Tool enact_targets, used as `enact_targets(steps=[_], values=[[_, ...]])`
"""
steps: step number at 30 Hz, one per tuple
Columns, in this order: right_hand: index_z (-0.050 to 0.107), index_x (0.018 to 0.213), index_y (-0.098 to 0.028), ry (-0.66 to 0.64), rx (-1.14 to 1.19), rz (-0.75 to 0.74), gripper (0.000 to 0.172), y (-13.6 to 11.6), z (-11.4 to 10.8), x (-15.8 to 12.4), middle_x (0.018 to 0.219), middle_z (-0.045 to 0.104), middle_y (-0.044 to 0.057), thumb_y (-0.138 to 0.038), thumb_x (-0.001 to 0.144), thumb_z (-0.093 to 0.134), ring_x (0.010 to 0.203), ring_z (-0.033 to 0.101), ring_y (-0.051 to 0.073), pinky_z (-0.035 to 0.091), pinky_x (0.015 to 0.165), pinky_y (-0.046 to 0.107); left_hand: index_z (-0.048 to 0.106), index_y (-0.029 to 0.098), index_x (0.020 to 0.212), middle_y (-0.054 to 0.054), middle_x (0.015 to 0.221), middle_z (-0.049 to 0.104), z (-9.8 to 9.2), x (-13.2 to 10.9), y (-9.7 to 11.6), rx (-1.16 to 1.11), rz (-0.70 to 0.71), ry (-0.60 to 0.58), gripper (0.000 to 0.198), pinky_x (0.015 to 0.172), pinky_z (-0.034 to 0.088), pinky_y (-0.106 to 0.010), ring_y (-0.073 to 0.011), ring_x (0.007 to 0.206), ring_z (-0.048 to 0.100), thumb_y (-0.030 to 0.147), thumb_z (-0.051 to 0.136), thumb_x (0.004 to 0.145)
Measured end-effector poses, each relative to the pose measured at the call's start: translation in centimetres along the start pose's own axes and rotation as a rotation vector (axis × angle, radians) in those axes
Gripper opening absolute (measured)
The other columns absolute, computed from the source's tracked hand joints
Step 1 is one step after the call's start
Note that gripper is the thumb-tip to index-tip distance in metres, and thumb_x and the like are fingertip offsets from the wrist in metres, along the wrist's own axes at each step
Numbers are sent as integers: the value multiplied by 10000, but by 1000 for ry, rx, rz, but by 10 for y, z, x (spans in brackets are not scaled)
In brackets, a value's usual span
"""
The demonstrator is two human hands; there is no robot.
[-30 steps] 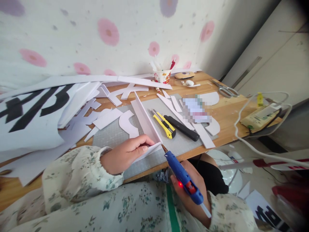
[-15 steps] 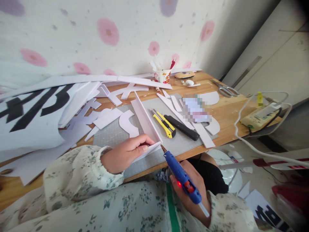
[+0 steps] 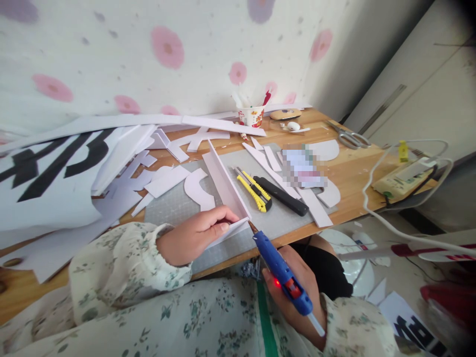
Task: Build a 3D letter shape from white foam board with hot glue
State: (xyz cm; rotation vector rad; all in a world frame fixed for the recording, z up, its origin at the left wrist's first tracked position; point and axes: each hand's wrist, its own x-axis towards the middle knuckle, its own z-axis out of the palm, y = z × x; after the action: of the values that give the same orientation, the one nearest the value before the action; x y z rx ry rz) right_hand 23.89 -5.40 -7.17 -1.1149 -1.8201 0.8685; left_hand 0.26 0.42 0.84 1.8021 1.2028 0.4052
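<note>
My left hand [image 3: 199, 230] is closed on the near corner of a white foam board piece [image 3: 225, 186] with upright edge strips, which rests on a grey cutting mat [image 3: 171, 208]. In my right hand [image 3: 297, 277] is a blue hot glue gun [image 3: 280, 270], its red light lit and a clear glue stick sticking out of its back. The gun's nozzle points at the board's near right corner, touching or almost touching it. Just right of the board lie a yellow utility knife [image 3: 255, 191] and a black-handled cutter [image 3: 282, 197].
White foam cutouts [image 3: 199, 188] and strips lie around the mat. A phone [image 3: 303, 168], a cup of tools [image 3: 251, 117] and scissors [image 3: 349, 136] are on the wooden table. Printed paper [image 3: 48, 183] covers the left side. A white cable [image 3: 386, 218] loops by a power strip [image 3: 403, 181] at right.
Almost nothing differs. The whole view has shifted very slightly, while both hands, the board and the glue gun keep their places relative to each other.
</note>
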Motion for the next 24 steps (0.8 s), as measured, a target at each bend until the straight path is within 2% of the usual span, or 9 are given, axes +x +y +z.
enact_targets(steps=[4,12,16,24], values=[[513,751,-199,35,-27,-1,115,-3,1,3,712,512,-1,-235,846,567,621,517,132,425,552,263,550,206,1101,-8,1059,619,0,1,-3,-7,16,-6,257,878,410,-277,-177,1009,566,322,372,955],[568,872,-213,35,-49,4,42,-1,1,3,766,557,13,-252,856,570,669,561,148,453,590,271,548,205,1107,-13,1075,621,1,2,-4,-7,30,-10,256,883,412,-286,-181,1016,564,317,375,954],[560,849,-215,23,-36,22,22,2,2,2,764,551,8,-234,852,571,673,560,140,456,605,264,545,202,1112,-16,1073,618,1,1,-4,-2,25,-14,263,880,414,-291,-182,1008,563,318,369,955],[505,757,-216,-5,3,75,117,3,2,-2,746,524,-1,-244,853,565,648,530,132,436,580,255,547,199,1106,-16,1058,618,0,1,-1,-12,9,-17,265,867,416,-290,-180,993,567,328,372,954]])
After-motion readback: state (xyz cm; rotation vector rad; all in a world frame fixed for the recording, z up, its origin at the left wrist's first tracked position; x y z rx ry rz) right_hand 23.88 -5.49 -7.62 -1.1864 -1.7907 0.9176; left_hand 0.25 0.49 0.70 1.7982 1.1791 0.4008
